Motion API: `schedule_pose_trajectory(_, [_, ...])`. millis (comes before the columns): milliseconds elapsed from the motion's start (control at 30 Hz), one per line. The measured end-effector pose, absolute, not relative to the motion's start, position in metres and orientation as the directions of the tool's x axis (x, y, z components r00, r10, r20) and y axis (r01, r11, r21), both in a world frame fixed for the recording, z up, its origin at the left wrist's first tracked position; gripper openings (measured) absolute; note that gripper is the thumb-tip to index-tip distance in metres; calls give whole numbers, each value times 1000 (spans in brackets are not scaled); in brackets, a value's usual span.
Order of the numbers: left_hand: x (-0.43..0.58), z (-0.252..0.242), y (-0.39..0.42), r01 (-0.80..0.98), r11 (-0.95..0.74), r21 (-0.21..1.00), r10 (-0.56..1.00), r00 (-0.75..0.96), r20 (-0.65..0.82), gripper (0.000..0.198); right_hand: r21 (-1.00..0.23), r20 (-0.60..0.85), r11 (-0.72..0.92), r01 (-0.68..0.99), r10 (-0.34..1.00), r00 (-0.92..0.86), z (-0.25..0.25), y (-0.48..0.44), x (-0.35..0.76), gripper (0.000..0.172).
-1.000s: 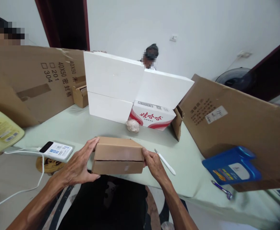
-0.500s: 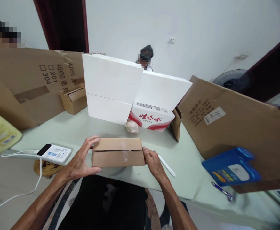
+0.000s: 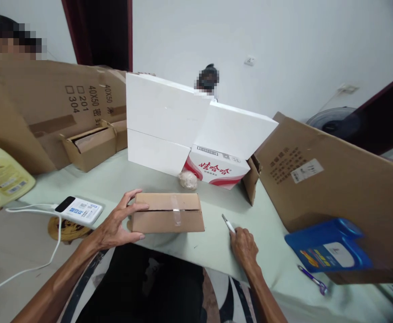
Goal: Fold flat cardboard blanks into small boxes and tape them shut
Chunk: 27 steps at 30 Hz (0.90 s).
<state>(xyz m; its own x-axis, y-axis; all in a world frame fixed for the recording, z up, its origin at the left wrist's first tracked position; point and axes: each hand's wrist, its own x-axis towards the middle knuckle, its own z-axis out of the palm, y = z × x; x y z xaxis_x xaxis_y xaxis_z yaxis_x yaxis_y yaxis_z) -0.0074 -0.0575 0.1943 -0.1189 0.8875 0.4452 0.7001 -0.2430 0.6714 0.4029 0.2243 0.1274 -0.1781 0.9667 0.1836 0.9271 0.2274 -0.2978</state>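
A small brown carton (image 3: pixel 162 222) stands on the table right in front of me, with a strip of clear tape across the seam of its top. My left hand (image 3: pixel 117 222) grips its left end, thumb low on the near side and fingers over the top. To the right of the carton, my right hand (image 3: pixel 245 246) is closed around a slim white craft knife (image 3: pixel 229 223). The knife's grey tip points forward and left, apart from the carton. Part of its handle is hidden in my fingers.
Beyond the carton sit a clear wrapped ball (image 3: pixel 188 179), a red-and-white box (image 3: pixel 219 168) and white boxes (image 3: pixel 165 112). A phone-like white device (image 3: pixel 81 211) with a cable lies left. A blue bottle (image 3: pixel 331 246) and purple pen-like tool (image 3: pixel 312 279) lie right. Two people are behind the boxes.
My right hand has let go of the carton's right end, moved right and taken hold of the white craft knife. My left hand stays on the carton. The view has shifted slightly.
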Motion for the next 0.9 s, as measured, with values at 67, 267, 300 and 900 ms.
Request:
schedule_pose_trajectory(67, [-8,195,-58,703,-244,668,892,-107,439,66,-351,185,244,904,964,-189,129,224,400,31])
schedule_pose_trajectory(267, [-9,198,-60,707,-303,639,880,-49,472,60,-558,270,464,688,886,-377,168,198,375,50])
schedule_pose_trajectory(300, [-9,199,-60,710,-303,636,879,-49,473,60,-587,339,552,593,832,-440,183,189,367,49])
schedule_pose_trajectory(900, [-5,207,-62,732,-233,640,897,-91,432,81,143,369,969,203,138,-919,308,134,289,33])
